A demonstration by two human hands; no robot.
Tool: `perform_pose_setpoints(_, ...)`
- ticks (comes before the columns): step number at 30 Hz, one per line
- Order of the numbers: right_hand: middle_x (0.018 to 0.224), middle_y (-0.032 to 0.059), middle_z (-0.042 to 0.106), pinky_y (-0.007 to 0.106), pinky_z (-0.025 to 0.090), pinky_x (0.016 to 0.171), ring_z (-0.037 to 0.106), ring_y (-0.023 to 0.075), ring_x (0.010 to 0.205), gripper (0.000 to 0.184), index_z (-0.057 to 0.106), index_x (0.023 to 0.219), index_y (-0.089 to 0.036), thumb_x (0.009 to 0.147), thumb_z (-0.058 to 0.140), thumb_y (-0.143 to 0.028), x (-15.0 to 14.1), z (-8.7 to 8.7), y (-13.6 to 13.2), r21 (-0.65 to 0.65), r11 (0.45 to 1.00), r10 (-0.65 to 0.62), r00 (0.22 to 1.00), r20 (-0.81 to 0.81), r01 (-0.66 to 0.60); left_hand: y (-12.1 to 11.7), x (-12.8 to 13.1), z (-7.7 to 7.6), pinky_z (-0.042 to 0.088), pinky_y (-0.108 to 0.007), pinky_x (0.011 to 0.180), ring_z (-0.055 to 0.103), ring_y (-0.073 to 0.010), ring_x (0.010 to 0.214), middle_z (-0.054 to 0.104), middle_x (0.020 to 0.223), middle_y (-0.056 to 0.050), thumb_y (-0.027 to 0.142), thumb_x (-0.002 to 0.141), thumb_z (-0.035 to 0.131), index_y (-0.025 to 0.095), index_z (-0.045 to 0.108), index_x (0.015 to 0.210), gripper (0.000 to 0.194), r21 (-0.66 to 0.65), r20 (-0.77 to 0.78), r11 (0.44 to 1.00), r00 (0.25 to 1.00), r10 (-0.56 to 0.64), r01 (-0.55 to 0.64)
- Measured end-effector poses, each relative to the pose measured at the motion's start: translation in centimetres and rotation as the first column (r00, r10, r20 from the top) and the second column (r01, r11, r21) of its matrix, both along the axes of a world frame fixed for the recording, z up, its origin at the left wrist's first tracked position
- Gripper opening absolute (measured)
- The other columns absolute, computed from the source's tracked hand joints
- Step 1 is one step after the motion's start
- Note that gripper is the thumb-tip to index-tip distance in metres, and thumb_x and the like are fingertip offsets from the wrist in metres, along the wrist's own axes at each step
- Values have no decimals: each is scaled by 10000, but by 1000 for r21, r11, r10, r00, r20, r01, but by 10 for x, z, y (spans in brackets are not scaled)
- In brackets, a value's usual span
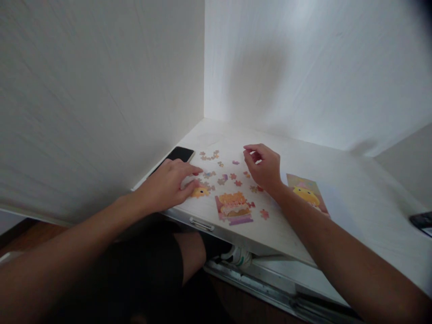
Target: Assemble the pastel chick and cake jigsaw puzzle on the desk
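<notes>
My left hand (170,183) lies on the white desk (354,202), fingers stretched toward loose jigsaw pieces (222,173), its thumb beside a small assembled yellow patch (200,192). My right hand (263,167) hovers over the scattered pieces with its fingers curled in a pinch; what they hold, if anything, is too small to make out. A partly assembled block of puzzle (234,208) with pink and orange colours lies near the front edge. A reference picture card (307,193) with a yellow figure lies to the right of my right wrist.
A black phone (180,154) lies at the desk's left edge against the white side wall. Another dark device (421,221) sits at the far right. White walls close the corner behind. A metal handle (201,223) is on the desk front; my legs are below.
</notes>
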State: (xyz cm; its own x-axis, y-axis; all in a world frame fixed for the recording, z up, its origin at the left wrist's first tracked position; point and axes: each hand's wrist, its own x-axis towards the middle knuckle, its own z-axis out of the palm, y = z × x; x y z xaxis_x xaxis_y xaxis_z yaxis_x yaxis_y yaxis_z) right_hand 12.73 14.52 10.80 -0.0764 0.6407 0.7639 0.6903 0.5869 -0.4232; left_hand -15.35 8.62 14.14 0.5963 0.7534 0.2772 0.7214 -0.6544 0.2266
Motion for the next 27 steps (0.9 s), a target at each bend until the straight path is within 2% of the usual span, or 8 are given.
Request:
perform_pose_setpoints(5,789,27,674,281,483,589,568,114,576,169,680,925,-183,827,544,-203,0,0,0,2,1000,-5,1000,-4,5,-3,-4,7,376,-390,898,532,-232,1021,613,1105,-60,410,904,485,220,539,1233,384,-102,-81,994,995,-49,41)
perform_pose_setpoints(10,779,25,674,277,480,582,564,112,568,161,685,917,-180,821,557,-197,1,0,1,10,1000,-4,1000,-8,4,-1,2,3,379,-399,907,519,-244,1071,591,1127,-55,459,852,572,230,501,1264,478,-139,-136,988,987,-88,69)
perform_pose_setpoints(13,771,23,668,278,480,583,563,114,572,165,685,921,-181,821,554,-195,1,0,1,10,1000,-8,1000,-8,9,1,5,-3,386,-391,933,512,-232,1094,571,1169,-64,420,879,539,214,500,1257,432,-122,-132,986,983,-130,114)
perform_pose_setpoints(20,790,29,675,281,477,601,561,115,581,174,683,924,-183,824,543,-207,-1,-1,-1,-10,1000,9,1000,-13,-9,3,11,-13,390,-342,986,508,-194,1096,554,1207,-72,359,935,431,217,615,1122,299,-89,-132,980,973,-187,176)
perform_pose_setpoints(23,771,29,674,274,465,598,551,109,575,176,691,923,-177,816,565,-236,0,0,-1,-83,995,57,998,-23,-59,2,15,-13,412,-375,967,522,-211,1071,564,1184,-80,360,933,427,217,626,1106,300,-68,-149,985,975,-168,159)
perform_pose_setpoints(25,717,22,662,257,438,559,530,104,557,184,701,892,-171,802,600,-297,5,4,-1,-267,948,179,984,-5,-174,1,17,-13,428,-394,946,531,-224,1050,579,1148,-89,358,933,420,205,639,1074,302,-50,-157,989,977,-146,139)
perform_pose_setpoints(26,680,19,652,246,414,525,514,99,537,208,704,860,-165,793,619,-343,8,7,-1,-405,882,266,964,5,-242,0,19,-13,434,-401,936,535,-230,1042,585,1132,-94,354,935,413,197,644,1059,305,-40,-159,991,978,-135,131)
perform_pose_setpoints(27,641,16,638,237,385,490,494,95,512,251,703,820,-159,781,634,-397,11,10,-1,-550,784,351,936,10,-288,-1,20,-12,441,-407,925,538,-236,1037,591,1120,-99,349,937,406,189,647,1050,311,-27,-158,992,979,-125,122)
